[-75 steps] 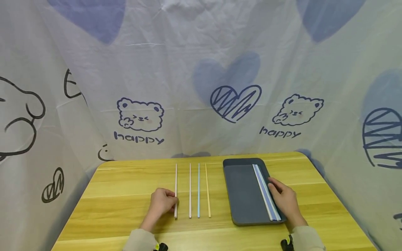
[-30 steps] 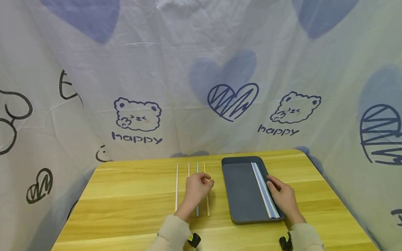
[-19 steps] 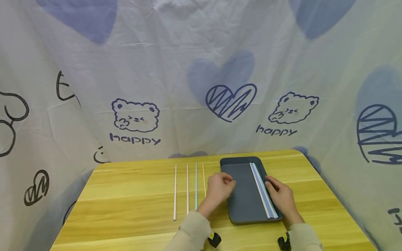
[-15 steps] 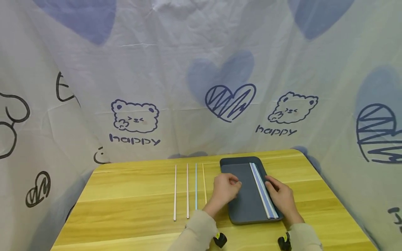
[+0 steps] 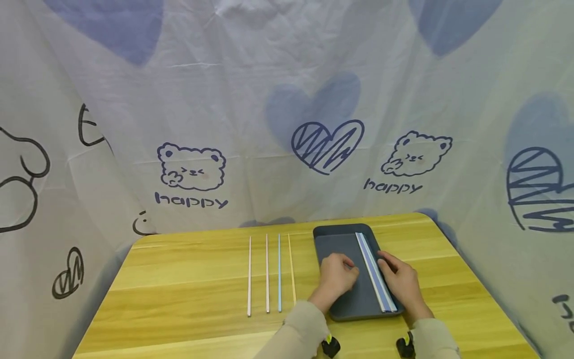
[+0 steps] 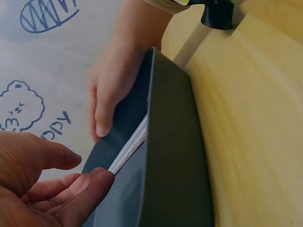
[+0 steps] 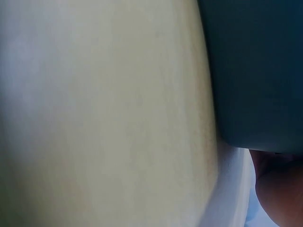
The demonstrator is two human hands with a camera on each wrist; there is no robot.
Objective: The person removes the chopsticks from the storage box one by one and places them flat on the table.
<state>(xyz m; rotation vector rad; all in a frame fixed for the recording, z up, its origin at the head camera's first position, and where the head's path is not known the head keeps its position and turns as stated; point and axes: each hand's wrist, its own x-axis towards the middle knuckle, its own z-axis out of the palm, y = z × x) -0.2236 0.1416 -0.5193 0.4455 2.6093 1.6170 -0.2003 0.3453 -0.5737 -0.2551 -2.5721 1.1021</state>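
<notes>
My left hand (image 5: pixel 336 275) is over the dark grey tray (image 5: pixel 342 244), thumb and fingers apart with nothing between them. In the left wrist view, its fingertips overlap the end of the white and blue chopsticks (image 6: pixel 129 150). Those chopsticks (image 5: pixel 374 271) lie bunched lengthwise along the tray's right side. My right hand (image 5: pixel 402 282) holds that side of the tray at the rim, thumb and forefinger on the edge; its other fingers are hidden. Left of the tray, a whitish chopstick (image 5: pixel 249 276), a pinkish one (image 5: pixel 267 274), a blue one (image 5: pixel 279 274) and a yellow one (image 5: pixel 291 269) lie apart.
The wooden table (image 5: pixel 179 279) bears the tray and the spaced chopsticks. Behind and beside it hangs a pale curtain (image 5: pixel 255 124) with printed hearts and bears. The tray's near wall (image 6: pixel 173 142) stands upright in the left wrist view.
My left hand let go of the leftmost chopstick, leaving it on the table, and moved right over the other chopsticks to the tray. My right hand has stayed at the tray's edge.
</notes>
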